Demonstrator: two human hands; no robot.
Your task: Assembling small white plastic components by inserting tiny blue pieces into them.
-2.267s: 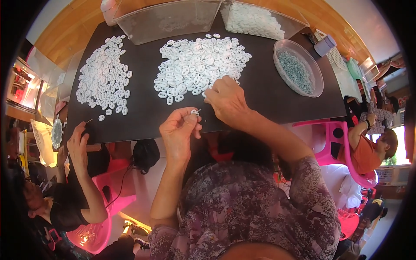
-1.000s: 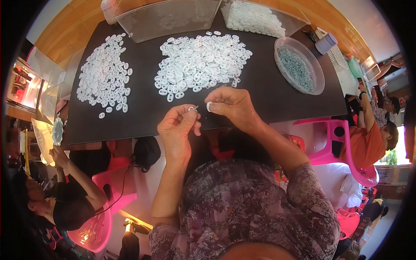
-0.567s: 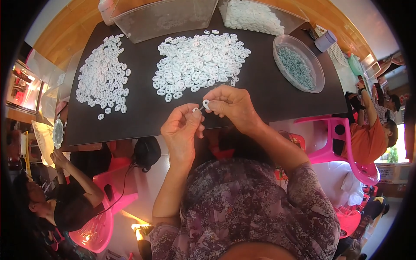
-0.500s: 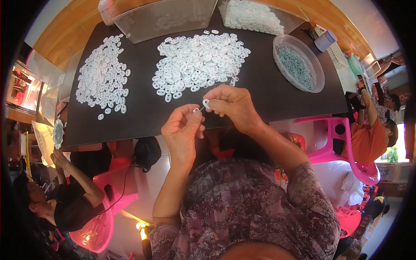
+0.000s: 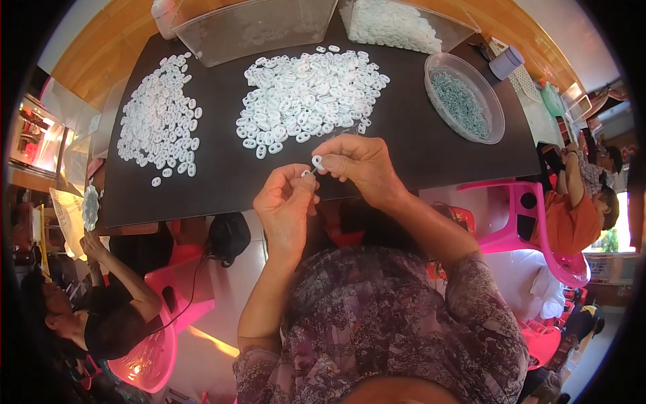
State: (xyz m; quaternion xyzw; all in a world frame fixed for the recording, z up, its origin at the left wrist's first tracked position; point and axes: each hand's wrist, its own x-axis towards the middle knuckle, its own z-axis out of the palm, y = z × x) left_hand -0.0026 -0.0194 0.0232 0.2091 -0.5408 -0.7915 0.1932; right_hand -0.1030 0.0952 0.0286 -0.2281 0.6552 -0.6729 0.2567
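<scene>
Just past the table's near edge, my two hands meet, fingertips almost touching. Between my right hand's thumb and forefinger is pinched a small white oval piece with a hole. My left hand is closed on another small white piece, mostly covered by its fingers. A thin greyish pin-like bit seems to span the gap between the two pieces; its ends are hidden. Beyond my hands lies a large heap of white two-holed oval pieces. A second pile of such pieces spreads on the left.
On the dark table, a round clear bowl at the right holds many small grey-green metal parts. Two clear bins stand at the back. Beside the bowl is a lavender cup. Other people sit on both sides.
Both hands have shifted only slightly, keeping their grips on the white pieces. On the floor at lower left, a lit foot has gone out of sight.
</scene>
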